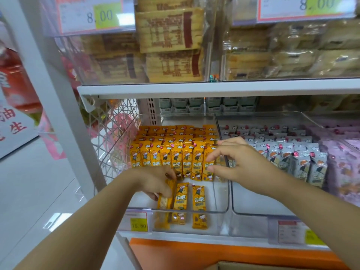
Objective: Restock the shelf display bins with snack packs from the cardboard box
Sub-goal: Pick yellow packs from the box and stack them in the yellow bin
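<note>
The cardboard box was cut off by the bottom edge. The left hand hid part of 1 yellow pack. Print on the right price label was too blurred to read.

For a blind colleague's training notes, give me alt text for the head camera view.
A person's left hand grips a yellow snack pack at the front of a clear bin, beside two loose packs lying flat, while the open right hand reaches toward the standing yellow rows behind. The next bin holds grey packs.

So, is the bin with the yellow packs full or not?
Not full: yellow packs stand in rows at the back of the bin, but its front floor is mostly bare.
</note>
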Available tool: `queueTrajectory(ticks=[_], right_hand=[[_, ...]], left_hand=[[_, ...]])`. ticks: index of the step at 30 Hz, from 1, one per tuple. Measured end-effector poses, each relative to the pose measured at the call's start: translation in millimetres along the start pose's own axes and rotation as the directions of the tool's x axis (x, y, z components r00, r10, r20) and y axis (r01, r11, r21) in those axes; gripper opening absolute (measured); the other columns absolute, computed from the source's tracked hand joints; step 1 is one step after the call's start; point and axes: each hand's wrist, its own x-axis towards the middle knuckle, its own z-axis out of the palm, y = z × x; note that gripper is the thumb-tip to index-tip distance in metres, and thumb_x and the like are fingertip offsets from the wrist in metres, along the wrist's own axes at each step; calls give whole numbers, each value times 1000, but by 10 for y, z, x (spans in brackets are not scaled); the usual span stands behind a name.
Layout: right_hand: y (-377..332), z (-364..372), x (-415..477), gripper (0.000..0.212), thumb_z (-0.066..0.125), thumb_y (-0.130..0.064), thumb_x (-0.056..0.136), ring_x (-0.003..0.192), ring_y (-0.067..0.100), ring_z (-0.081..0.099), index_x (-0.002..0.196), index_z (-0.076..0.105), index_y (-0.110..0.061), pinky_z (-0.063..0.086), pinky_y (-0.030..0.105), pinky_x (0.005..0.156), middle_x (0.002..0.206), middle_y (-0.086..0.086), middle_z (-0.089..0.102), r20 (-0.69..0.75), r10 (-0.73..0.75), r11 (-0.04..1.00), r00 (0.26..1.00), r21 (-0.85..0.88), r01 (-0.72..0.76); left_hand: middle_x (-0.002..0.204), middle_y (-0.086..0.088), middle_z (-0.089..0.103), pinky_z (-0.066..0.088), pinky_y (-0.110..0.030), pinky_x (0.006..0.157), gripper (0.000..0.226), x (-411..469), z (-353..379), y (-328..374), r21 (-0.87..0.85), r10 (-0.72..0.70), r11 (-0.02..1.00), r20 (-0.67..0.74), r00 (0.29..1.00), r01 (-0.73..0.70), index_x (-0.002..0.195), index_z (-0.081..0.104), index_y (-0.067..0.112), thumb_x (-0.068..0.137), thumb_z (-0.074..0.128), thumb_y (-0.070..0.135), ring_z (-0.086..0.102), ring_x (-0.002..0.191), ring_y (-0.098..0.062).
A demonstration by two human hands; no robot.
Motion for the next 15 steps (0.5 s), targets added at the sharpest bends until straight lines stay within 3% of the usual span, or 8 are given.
queueTrajectory(ticks=[4,7,9,12,15], right_hand=[[-11,3,-10,12,69,-36,82,114,-14,23,88,60,-43,21,11,91,102,-30,44,1,15,1000,1000,4,-15],[-18,3,-15,13,69,-36,82,115,-13,23,88,60,-43,21,13,93,103,-30,45,-2,18,1000,1000,16,-18],[-18,4,-15,12,68,-36,83,115,-13,23,88,60,-43,20,12,92,103,-31,44,3,18,1000,1000,14,-18],[-2,13,-9,12,68,-37,83,118,-11,24,89,60,-44,21,15,95,108,-22,50,4,21,1000,1000,11,-21],[4,21,-13,13,68,-37,83,124,-6,25,88,60,-46,22,19,99,119,-9,51,-3,30,999,1000,17,-30]], left_hand=[[119,0,46,47,-19,62,53,-66,-34,-8,-127,88,988,42,995,-82,122,53,28,81,60,-5,55,84,-13],[92,2,51,41,-12,56,45,-112,-84,-36,-178,149,972,-27,988,-151,111,58,19,80,57,-13,50,66,-5],[81,7,50,37,-15,54,37,-141,-137,-68,-165,172,968,-97,980,-187,99,60,20,80,61,-11,48,60,-4],[91,4,57,40,-26,65,34,-173,-206,-119,-143,166,972,-155,974,-188,88,62,22,79,66,-10,49,74,-5],[85,-1,60,41,-17,54,37,-199,-279,-169,-82,178,977,-207,962,-198,77,62,22,77,63,-15,53,65,-3]])
